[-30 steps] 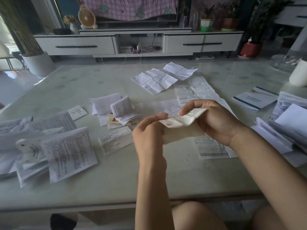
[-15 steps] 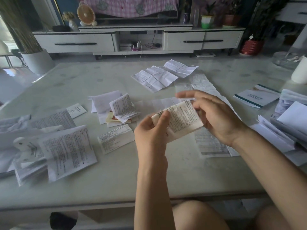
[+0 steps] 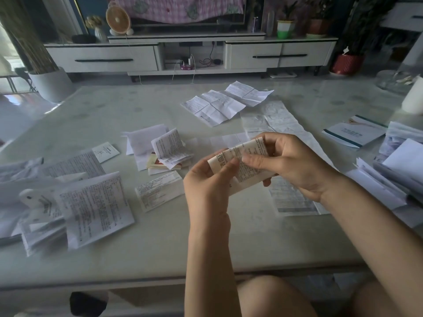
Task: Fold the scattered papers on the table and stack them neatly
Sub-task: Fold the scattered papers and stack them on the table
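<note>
Surrounding the held leaflet (image 3: pixel 247 163), papers (image 3: pixel 96 209) and a booklet (image 3: pixel 353 131) litter the table (image 3: pixel 148 255).

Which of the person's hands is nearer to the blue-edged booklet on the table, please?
Right. The right hand grips the folded leaflet to the left of the booklet; the left hand pinches the leaflet's other end, even farther left.

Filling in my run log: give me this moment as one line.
phase: folding | left hand: pinches leaflet | right hand: grips leaflet | leaflet: held above table | unfolded sheets: on table
</note>
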Demonstrator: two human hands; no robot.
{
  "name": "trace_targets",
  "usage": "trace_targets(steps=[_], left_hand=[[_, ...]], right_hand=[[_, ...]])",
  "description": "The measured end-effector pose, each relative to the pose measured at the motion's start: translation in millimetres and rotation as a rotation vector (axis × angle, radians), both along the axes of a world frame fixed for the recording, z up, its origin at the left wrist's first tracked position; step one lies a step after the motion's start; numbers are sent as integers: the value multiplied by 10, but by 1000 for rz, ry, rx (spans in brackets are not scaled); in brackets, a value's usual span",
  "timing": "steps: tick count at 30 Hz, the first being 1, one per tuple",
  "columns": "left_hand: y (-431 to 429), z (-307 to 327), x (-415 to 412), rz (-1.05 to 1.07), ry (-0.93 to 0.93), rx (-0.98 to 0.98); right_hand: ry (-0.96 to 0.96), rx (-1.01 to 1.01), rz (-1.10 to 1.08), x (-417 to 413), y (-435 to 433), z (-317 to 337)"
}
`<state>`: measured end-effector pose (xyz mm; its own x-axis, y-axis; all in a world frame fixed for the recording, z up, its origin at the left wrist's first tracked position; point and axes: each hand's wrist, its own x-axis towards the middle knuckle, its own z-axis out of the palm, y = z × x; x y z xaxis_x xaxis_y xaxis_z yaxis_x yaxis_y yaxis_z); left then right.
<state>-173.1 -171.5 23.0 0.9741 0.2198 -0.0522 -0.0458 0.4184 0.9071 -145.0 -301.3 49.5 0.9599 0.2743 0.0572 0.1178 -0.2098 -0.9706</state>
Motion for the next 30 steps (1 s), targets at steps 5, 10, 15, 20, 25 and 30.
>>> trace_targets(steps=[5, 10, 15, 20, 25, 30], left_hand=[[5, 5, -15, -24, -28, 4], [0, 59, -44, -128, -16, -107], [-26, 43, -30, 31, -41, -91], [-50, 59, -30, 92, -24, -89], [-51, 116, -44, 46, 46, -133], [-46, 118, -32, 53, 69, -156]], right_hand=[[-36, 68, -102, -29, 105, -29], [-115, 103, -146, -37, 167, -35], [-103, 92, -100, -75, 225, -41], [-196, 136, -248, -76, 284, -37], [-233, 137, -232, -47, 222, -11], [-145, 168, -151, -51, 170, -14]])
